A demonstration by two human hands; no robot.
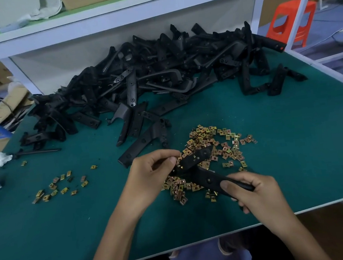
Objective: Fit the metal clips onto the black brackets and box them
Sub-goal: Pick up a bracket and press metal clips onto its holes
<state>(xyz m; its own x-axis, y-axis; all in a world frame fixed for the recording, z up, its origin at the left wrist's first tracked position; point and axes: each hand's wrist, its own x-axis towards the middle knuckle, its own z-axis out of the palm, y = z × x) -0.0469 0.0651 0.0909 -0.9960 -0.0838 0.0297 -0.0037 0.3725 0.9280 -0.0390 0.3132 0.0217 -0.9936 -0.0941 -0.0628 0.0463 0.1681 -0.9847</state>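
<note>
As left hand (150, 174) holds bracket (195, 159), clips (205, 134) beneath

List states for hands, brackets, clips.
left hand: pinches the held bracket's upper arm; clip in fingers, cannot tell.
right hand: grips the held bracket's lower end.
held bracket: lifted over the clips, in both hands.
bracket pile: loose heap at the table's back.
main clip pile: loose, beneath the held bracket.
small clip scatter: spread out at the left, apart from the main pile.
</note>
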